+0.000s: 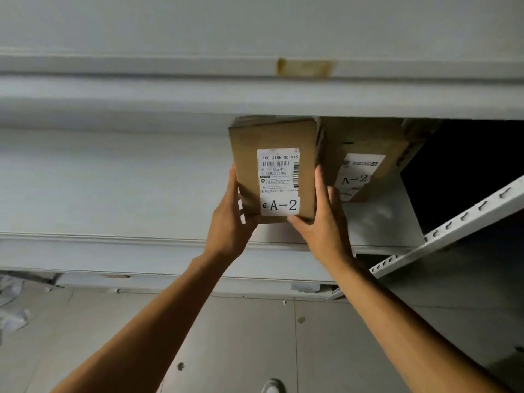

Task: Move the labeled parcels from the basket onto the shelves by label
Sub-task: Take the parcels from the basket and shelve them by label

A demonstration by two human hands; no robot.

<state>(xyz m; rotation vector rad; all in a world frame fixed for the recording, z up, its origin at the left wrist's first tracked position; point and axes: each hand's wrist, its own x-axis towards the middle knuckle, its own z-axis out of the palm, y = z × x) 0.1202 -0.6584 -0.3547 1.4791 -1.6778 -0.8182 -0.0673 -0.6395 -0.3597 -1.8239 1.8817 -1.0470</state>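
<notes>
Parcel in hand: a small brown cardboard parcel [273, 168] stands upright at the front of the white shelf [377, 222], just under the shelf board above; whether its base already rests on the shelf cannot be told, since the hands hide the lower edge
Neighbour: a second cardboard parcel [365, 165] stands just beside it on the right, further in; the two look close to touching
Left hand: the left hand [231, 222] holds the parcel's left side near the bottom, palm against the cardboard; its fingers are mostly hidden behind the box
Right hand: the right hand [323, 219] presses the right side, fingers [320, 188] straight up along the edge and thumb hooked under the lower front corner; so the box is clamped between two palms
Handling: it looks stiff and light, judging from the easy two-hand hold at arm's reach; the card faces look dry and not slippery; the flat side walls low down seem the best place to hold it, clear of the label
Large label: the held parcel reads "A-2" in big black type on a white sticker; the neighbour's sticker reads "A-2" as well, so the shelf appears to match
Shipping label: the top line reads roughly "100 J188-00 K15" above a barcode; the Chinese print below is too small to read surely
Shelf tag: a yellowish strip [304, 66] on the upper shelf edge shows no legible writing
</notes>
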